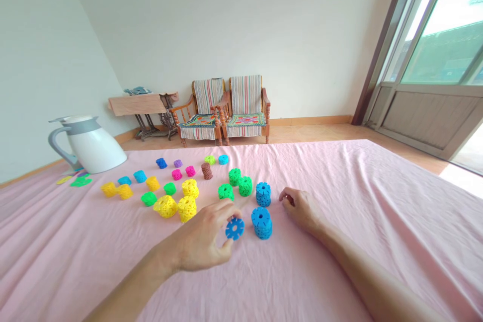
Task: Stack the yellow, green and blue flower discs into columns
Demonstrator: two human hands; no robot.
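My left hand (209,231) pinches a blue notched plastic disc (234,229) by its edge, between thumb and fingers. The disc is held upright, its round face and centre hole towards me. Just to its right stands a stack of blue notched discs (261,223), and a second blue stack (263,194) is behind that one. My right hand (300,206) rests on the cloth right of the blue stacks, its fingers curled in with nothing seen in them. Green disc stacks (245,186) and yellow disc stacks (187,209) stand beyond my left hand; the hand partly covers some of them.
Smaller stacks spread to the back left, among them a brown stack (207,171) and a pink stack (177,175). A white jug (96,146) stands at the left near loose flat discs (81,181). A wrinkled pink cloth (324,282) covers the table. Two chairs (245,105) stand beyond.
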